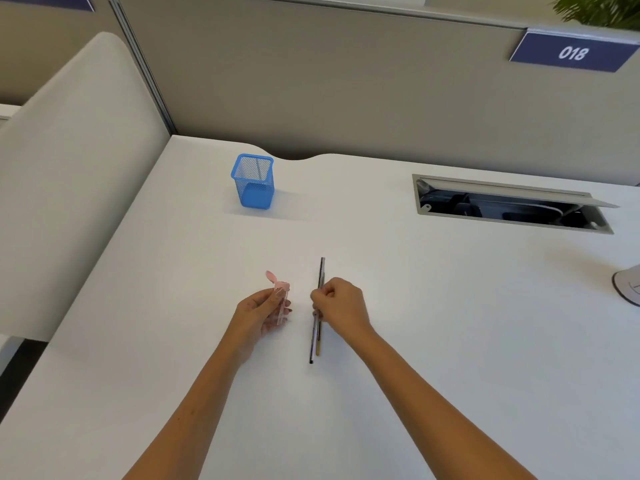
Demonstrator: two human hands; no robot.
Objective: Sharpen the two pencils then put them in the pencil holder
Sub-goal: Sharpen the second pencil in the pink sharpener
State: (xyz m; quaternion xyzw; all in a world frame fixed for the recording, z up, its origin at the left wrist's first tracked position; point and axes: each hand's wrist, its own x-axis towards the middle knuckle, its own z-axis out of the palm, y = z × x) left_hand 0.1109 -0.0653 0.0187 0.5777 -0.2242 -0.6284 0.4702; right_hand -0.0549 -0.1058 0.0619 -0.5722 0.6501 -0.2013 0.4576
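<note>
Two dark pencils [317, 336] lie side by side on the white desk [450, 306], pointing away from me. My right hand [341, 304] rests over their middle with fingers curled and pinching them. My left hand [261, 311] holds a pink sharpener with rabbit ears [281, 292] upright, just left of the pencils. A blue mesh pencil holder [254, 180] stands farther back on the desk, to the left; it looks empty.
An open cable tray [509, 206] is set into the desk at the back right. A grey round base [628, 285] sits at the right edge. Beige partitions [346, 81] close off the back and left.
</note>
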